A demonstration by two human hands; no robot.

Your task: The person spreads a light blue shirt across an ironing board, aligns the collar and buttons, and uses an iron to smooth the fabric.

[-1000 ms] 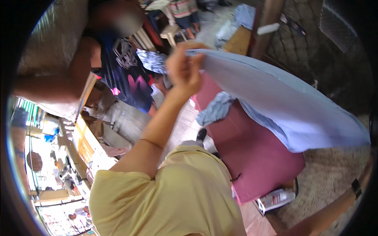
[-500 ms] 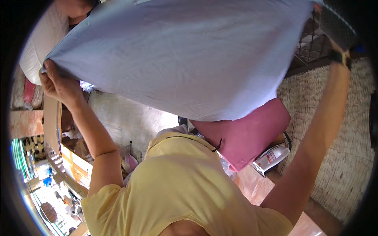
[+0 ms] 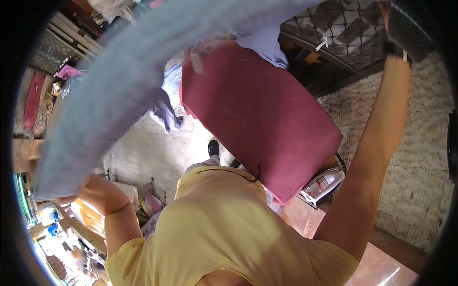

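A large light blue-grey cloth sweeps in a blurred arc from the top of the view down to the left. At its lower left end my left hand is closed on the cloth, its fingers mostly covered by the fabric. My right arm reaches to the upper right, a dark band at the wrist. Only a sliver of my right hand shows there; a dark meshed shape covers the rest, so its fingers are hidden. Below the cloth lies a padded board with a maroon cover, light fabric hanging at its far end.
A white iron rests by the board's near right end. Dark lattice metalwork stands beyond, at the upper right. A rough pale wall lies right of my arm. Boxes and small clutter fill the lower left.
My left hand has moved down and toward me, drawing the cloth to the left. The maroon board, mostly covered before, is now largely exposed. My right arm has shifted slightly.
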